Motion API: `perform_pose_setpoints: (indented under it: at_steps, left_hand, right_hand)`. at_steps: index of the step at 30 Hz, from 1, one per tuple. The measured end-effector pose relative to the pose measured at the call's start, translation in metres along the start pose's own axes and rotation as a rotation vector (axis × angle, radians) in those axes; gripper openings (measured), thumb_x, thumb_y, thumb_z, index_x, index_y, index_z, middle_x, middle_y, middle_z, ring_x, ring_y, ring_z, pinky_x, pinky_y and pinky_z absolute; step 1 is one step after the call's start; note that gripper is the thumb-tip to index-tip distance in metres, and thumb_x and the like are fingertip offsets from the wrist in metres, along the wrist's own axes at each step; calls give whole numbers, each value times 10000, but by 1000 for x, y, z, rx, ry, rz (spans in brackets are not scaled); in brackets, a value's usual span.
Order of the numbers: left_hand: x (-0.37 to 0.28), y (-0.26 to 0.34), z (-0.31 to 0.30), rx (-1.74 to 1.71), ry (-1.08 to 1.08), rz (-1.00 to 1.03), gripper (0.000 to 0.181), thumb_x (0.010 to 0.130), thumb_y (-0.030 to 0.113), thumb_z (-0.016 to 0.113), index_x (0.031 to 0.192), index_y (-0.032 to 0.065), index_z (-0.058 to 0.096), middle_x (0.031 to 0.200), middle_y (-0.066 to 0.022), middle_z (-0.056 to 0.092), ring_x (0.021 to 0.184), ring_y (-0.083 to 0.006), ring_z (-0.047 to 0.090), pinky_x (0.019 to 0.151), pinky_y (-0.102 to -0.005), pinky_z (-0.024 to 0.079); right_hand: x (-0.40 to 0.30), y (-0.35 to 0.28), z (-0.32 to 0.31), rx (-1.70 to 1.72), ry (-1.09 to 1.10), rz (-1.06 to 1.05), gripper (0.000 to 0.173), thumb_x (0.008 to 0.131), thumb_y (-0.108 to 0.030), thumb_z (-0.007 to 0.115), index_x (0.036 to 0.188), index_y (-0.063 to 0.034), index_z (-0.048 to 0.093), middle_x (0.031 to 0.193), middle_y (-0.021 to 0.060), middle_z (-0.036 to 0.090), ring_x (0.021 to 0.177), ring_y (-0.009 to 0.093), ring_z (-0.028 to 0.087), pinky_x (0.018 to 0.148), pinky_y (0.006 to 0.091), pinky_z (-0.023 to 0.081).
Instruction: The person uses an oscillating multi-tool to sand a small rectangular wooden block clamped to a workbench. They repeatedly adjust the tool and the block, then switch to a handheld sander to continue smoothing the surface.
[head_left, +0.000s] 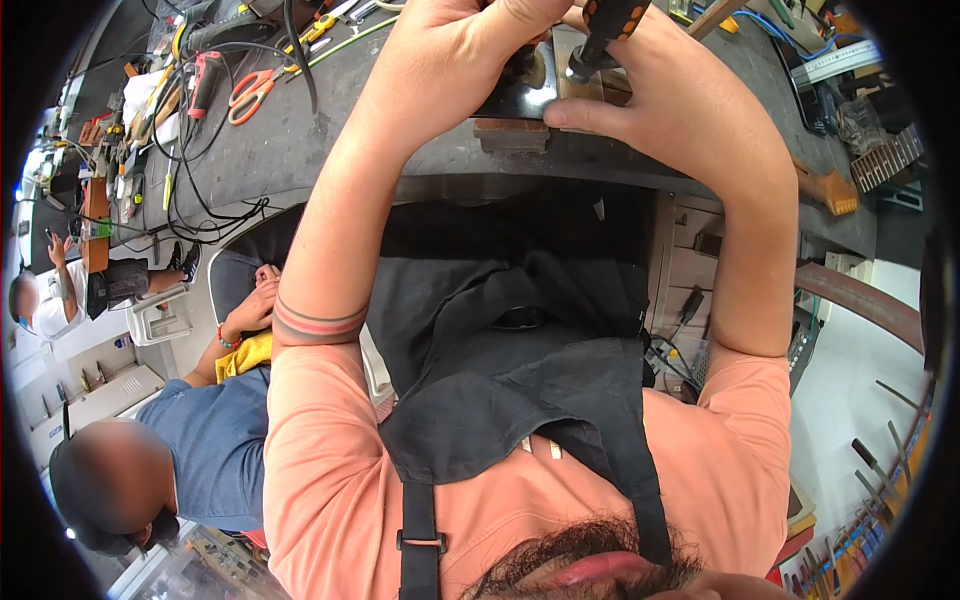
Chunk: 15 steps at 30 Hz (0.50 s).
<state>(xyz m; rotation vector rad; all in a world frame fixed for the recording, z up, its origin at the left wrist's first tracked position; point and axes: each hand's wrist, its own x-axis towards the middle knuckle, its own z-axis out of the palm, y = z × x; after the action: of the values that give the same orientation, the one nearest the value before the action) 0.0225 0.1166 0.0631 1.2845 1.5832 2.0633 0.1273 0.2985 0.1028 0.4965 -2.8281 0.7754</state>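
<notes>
Both my hands are over a glossy black panel (536, 94) at the bench's front edge. My left hand (469, 56) reaches past its left side, and its fingertips are hidden or cut off by the top of the picture. My right hand (652, 94) is at the right side, its thumb resting near the panel's front corner. A clamp handle (611, 19), black with orange spots, crosses in front of that hand's fingers. Below it, the clamp's screw foot (579, 69) is over a pale wooden piece. Stacked wooden blocks (512, 135) sit under the panel's front edge.
Orange-handled scissors (250, 96), black cables (199, 135) and many tools crowd the grey bench (330, 150) at left. A guitar headstock (829, 191) and fretted neck (889, 159) lie right. A seated person (210, 420) is close on my left; another person (56, 296) is farther off.
</notes>
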Motion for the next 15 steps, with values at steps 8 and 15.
perform_pose_setpoints:
  at_steps: [8, 15]
  left_hand:
    - [0, -2, -7, 5, -90, 36, 661, 1130, 370, 587, 1645, 77, 294, 1387, -49, 568, 1197, -114, 560, 994, -294, 490]
    - [-11, 18, 5, 61, -17, -97, 721, 1083, 393, 673, 1631, 54, 350, 1364, -63, 586, 1218, -135, 560, 1013, -318, 486]
  right_hand:
    - [5, -4, -6, 23, -141, 136, 729, 829, -278, 912, 1449, -38, 612, 1409, 207, 628, 1281, 394, 616, 1090, 442, 531]
    - [0, -24, -10, 18, -98, 112, 706, 818, -240, 913, 1428, -32, 625, 1408, 204, 631, 1297, 395, 606, 1102, 443, 521]
